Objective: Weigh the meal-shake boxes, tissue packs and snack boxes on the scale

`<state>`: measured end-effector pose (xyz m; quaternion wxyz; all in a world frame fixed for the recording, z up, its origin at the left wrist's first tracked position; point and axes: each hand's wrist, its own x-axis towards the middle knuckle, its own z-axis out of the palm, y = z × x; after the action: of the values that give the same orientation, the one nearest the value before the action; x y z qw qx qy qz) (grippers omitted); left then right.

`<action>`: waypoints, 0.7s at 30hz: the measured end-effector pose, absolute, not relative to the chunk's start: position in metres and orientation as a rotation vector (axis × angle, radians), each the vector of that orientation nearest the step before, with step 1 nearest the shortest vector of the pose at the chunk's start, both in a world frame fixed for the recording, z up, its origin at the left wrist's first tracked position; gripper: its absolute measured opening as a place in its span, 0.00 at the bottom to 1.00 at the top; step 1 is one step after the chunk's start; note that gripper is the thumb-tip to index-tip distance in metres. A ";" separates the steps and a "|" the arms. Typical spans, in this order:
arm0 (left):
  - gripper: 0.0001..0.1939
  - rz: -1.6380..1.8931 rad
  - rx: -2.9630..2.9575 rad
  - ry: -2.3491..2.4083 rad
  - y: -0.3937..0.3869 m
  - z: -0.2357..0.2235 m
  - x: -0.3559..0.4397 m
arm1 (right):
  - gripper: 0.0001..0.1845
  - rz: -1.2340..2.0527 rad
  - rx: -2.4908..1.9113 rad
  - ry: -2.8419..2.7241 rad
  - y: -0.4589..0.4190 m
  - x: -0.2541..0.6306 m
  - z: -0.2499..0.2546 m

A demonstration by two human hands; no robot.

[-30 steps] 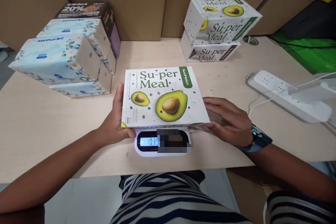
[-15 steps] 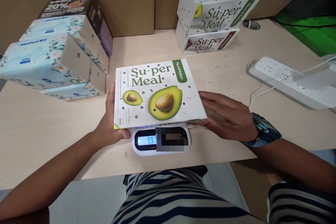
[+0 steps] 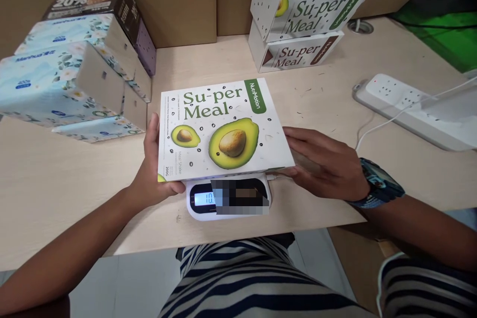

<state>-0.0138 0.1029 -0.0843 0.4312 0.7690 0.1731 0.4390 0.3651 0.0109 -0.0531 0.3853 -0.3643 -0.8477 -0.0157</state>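
A white Su-per Meal shake box (image 3: 197, 156) with avocado pictures lies face up over a small white digital scale (image 3: 194, 209). The scale's front panel shows below the box, its lit display starting with 10 and the remainder blurred out. My left hand (image 3: 156, 169) is closed on the box's left edge, thumb at the near corner. At the right edge my right hand (image 3: 324, 164), with a dark watch on the wrist, presses its fingers along the side. Whether the box rests fully on the scale is hidden beneath it.
Two more Su-per Meal boxes (image 3: 316, 7) are stacked at the back right. Tissue packs (image 3: 55, 82) and a dark brown box (image 3: 87, 2) stand at the left. A white power strip (image 3: 413, 104) with a cable lies on the right. Cardboard panels (image 3: 179, 5) line the back.
The scale's display has gone from 9.97 to a figure starting with 10. The box and my left hand sit very slightly further left; both hands keep their hold.
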 end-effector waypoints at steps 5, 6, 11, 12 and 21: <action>0.75 1.021 2.093 0.417 0.101 -0.070 -0.008 | 0.32 -0.020 -0.984 -2.158 0.009 0.368 -0.055; 0.75 1.014 2.102 0.418 0.101 -0.069 -0.007 | 0.31 -0.022 -0.974 -2.155 0.009 0.368 -0.055; 0.73 1.048 2.157 0.401 0.104 -0.071 -0.005 | 0.34 -0.022 -0.919 -2.150 0.010 0.368 -0.055; 0.73 1.063 2.156 0.408 0.104 -0.071 -0.004 | 0.33 -0.019 -0.938 -2.149 0.009 0.369 -0.055; 0.71 1.115 2.078 0.404 0.105 -0.074 -0.003 | 0.40 -0.025 -0.912 -2.198 0.012 0.371 -0.051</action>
<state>-0.0030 0.1048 -0.0735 0.3659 0.8083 0.1573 0.4336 0.3708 0.0116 -0.0514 0.3718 -0.3557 -0.8574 -0.0096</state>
